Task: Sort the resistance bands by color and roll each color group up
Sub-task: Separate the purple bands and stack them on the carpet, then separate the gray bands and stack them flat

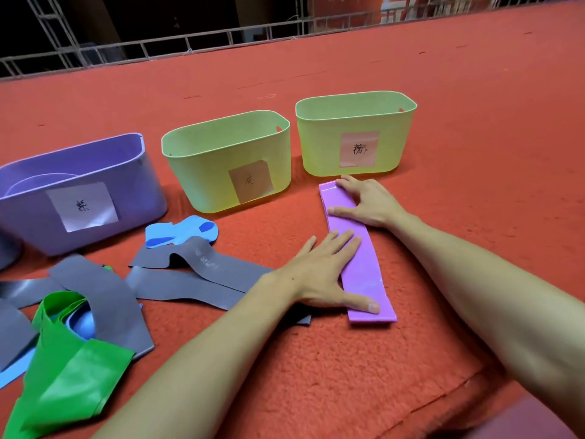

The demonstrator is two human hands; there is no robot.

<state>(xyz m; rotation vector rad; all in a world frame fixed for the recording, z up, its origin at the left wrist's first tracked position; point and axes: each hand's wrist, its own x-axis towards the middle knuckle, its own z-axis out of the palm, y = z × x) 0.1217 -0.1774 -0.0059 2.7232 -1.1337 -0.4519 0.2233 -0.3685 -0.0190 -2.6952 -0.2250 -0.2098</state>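
Three bins stand in a row on the red carpet (348, 375): one purple bin (136, 198) at the left of the frame and two yellow-green ones, the middle bin (202, 172) at centre and the far bin (319, 147) at upper right. Each carries one paper label on its front wall. Just below the far bin, at right of centre, the pink bands (364, 270) lie flat in one long strip running toward the lower edge. Layered edges show at its far end, but we cannot count the layers. Two hands rest on it. The left hand (319, 274) lies palm down across the lower half, its four fingers straight and close together and its thumb stretched out along the near end. The right hand (370, 201) sits on the far end, fingers arched and spread apart, with the tips pressing the strip down. In the lower left of the frame the loose bands lie in a heap: the grey bands (190, 277) overlap one another, at least three of them. One light blue band (182, 231) lies just below the middle bin, and more blue shows under the crumpled green band (72, 369). One metal railing (190, 42) crosses the top of the frame.
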